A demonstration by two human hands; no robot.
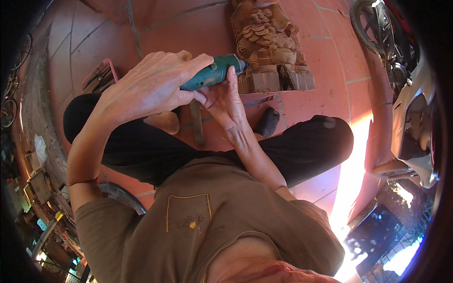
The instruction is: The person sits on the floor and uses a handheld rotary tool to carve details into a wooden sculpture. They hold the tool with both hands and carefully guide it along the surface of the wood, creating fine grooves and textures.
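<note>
A green rotary power tool (207,75) lies crosswise in front of me, its dark nose pointing right. My left hand (153,82) wraps over its rear end from above, knuckles up. From below, my right hand (225,101) holds the tool near its front, with the thumb raised beside the nose; some of its fingers are hidden. Just beyond and right of the nose, a carved brown wooden figure (271,47) rests on the floor, showing coin-like discs in relief and a blocky base. The nose comes close to the carving; whether they touch I cannot tell.
Red floor tiles (325,61) surround my crossed legs. A pink-framed object (101,75) lies beyond my left knee. A narrow wooden strip (196,123) is between my legs. Motorbikes (415,108) stand along the right. Assorted clutter (42,188) lines the left edge.
</note>
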